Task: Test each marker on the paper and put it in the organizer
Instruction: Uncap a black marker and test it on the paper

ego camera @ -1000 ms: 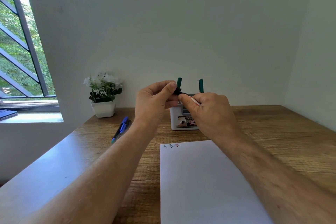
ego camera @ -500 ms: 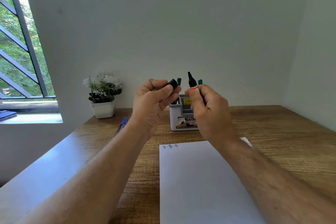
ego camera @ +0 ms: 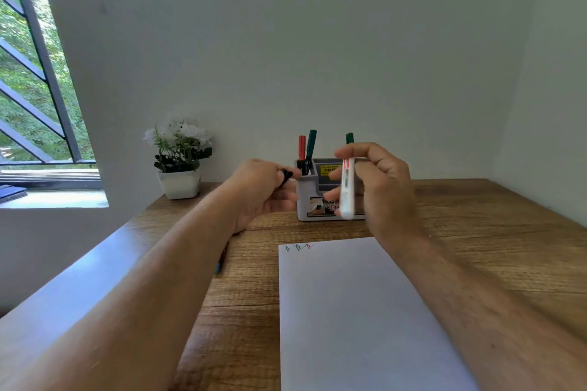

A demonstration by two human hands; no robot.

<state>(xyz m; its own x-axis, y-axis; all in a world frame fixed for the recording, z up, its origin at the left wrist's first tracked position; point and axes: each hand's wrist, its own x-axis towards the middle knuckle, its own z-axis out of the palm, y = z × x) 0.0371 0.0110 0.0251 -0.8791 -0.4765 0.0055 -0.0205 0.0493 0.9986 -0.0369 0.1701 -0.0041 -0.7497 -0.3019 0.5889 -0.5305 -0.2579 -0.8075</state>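
My right hand [ego camera: 379, 187] holds a white-bodied marker [ego camera: 347, 190] nearly upright in front of the organizer, its tip end hidden among my fingers. My left hand [ego camera: 260, 192] pinches the marker's black cap [ego camera: 286, 175], a short way left of the marker. The grey and white organizer [ego camera: 306, 200] stands at the back of the desk with a red marker [ego camera: 301, 147] and two green markers [ego camera: 310, 143] upright in it. A white sheet of paper [ego camera: 355, 311] lies in front, with three small test marks [ego camera: 298, 247] in its top left corner.
A white pot of white flowers [ego camera: 179, 182] stands at the back left of the wooden desk [ego camera: 476, 232]. A blue pen [ego camera: 219, 265] lies partly hidden under my left forearm. The window and its sill are at the far left.
The cap came off the marker and my hands drew apart. My right hand then turned the marker over, so its white body shows and the tip is hidden. The left hand dropped lower.
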